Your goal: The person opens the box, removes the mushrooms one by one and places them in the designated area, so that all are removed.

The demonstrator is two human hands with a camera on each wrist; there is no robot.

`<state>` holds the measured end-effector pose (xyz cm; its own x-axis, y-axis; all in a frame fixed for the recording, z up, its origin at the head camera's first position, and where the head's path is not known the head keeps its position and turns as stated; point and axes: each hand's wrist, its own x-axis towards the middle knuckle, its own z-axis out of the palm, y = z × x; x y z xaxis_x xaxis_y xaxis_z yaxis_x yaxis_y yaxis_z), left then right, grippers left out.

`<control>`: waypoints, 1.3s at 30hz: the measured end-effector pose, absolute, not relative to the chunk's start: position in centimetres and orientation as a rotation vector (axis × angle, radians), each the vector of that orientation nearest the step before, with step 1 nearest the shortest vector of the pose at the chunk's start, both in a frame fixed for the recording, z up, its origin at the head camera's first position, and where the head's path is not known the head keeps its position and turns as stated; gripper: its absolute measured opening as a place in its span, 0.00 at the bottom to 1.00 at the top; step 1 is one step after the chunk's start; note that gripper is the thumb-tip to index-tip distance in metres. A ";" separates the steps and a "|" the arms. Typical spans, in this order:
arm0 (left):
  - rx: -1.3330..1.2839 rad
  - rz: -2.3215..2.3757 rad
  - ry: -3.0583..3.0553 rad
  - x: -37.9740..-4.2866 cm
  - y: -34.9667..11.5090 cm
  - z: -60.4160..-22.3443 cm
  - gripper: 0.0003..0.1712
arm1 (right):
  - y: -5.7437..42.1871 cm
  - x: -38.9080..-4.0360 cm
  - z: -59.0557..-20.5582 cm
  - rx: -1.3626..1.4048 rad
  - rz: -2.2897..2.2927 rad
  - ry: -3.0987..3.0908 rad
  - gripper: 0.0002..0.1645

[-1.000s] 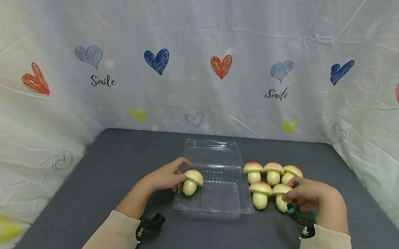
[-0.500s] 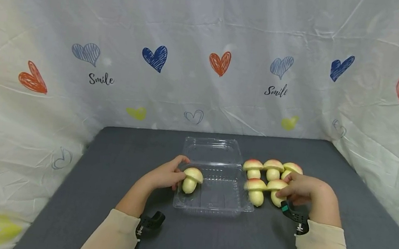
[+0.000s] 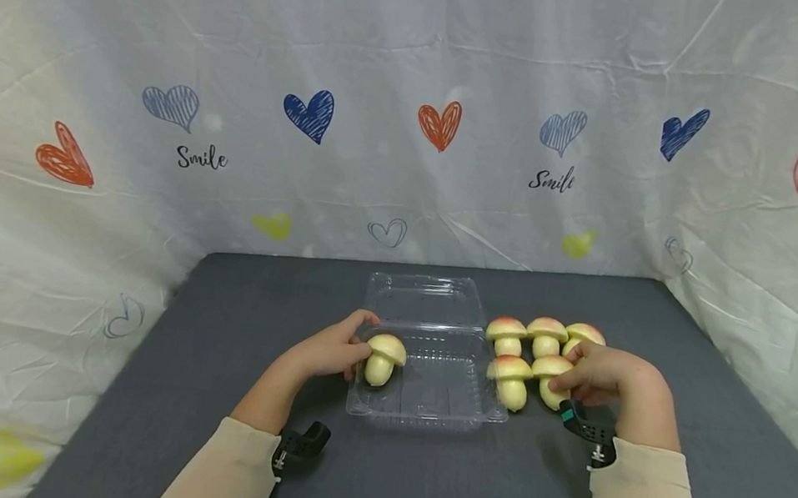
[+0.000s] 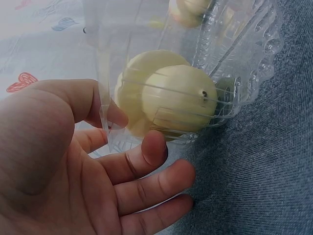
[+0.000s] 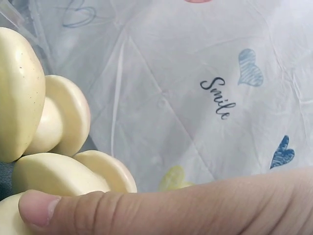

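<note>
My left hand (image 3: 328, 349) is at the left side of a clear plastic clamshell container (image 3: 446, 411). In the left wrist view its thumb hooks over the container's wall, with the fingers outside. One toy mushroom (image 3: 379, 371), pale yellow with a rounded cap, lies inside at that side. To the right, my right hand (image 3: 612, 382) grips another toy mushroom (image 3: 552, 367) by thumb and fingers; in the right wrist view the thumb (image 5: 39, 208) presses on it and the other fingers are hidden. A further toy mushroom (image 3: 512, 394) touches it on the left, close to the container's right rim.
Behind these lie three more toy mushrooms (image 3: 546, 340) in a row, with red-tinged caps. The container's lid (image 3: 426, 299) is folded back toward the far edge of the dark table (image 3: 367, 489). A white sheet (image 3: 388, 46) printed with hearts hangs around the table.
My right hand has moved left with the mushroom it grips, and the neighbouring front mushroom has shifted left to the container's rim. My left hand keeps its place.
</note>
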<state>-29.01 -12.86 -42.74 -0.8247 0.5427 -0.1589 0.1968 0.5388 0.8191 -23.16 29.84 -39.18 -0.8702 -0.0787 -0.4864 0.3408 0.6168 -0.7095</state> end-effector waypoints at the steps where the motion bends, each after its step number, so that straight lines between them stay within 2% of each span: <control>1: 0.605 1.198 2.385 -29.0 -12.9 -42.8 0.30 | 29.9 -23.1 -39.1 0.205 -1.175 2.364 0.30; 15: 0.609 1.195 2.387 -29.3 -12.9 -43.1 0.30 | 30.4 -22.7 -38.3 0.209 -1.164 2.345 0.40; 27: 0.615 1.200 2.382 -29.2 -12.9 -42.9 0.30 | 30.0 -21.0 -34.5 0.162 -1.021 2.501 0.55; 33: 0.617 1.209 2.374 -29.1 -12.9 -42.9 0.30 | 29.3 -20.2 -33.0 0.072 -0.954 2.614 0.56; 39: 0.609 1.198 2.379 -29.0 -12.8 -42.7 0.29 | 28.0 -19.8 -32.2 -0.054 -0.986 2.686 0.51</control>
<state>-28.98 -12.83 -42.70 -0.8220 0.5467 -0.1593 0.1975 0.5361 0.8207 -19.79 27.96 -32.22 -0.9604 -0.1297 -0.2465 0.0605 0.7665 -0.6394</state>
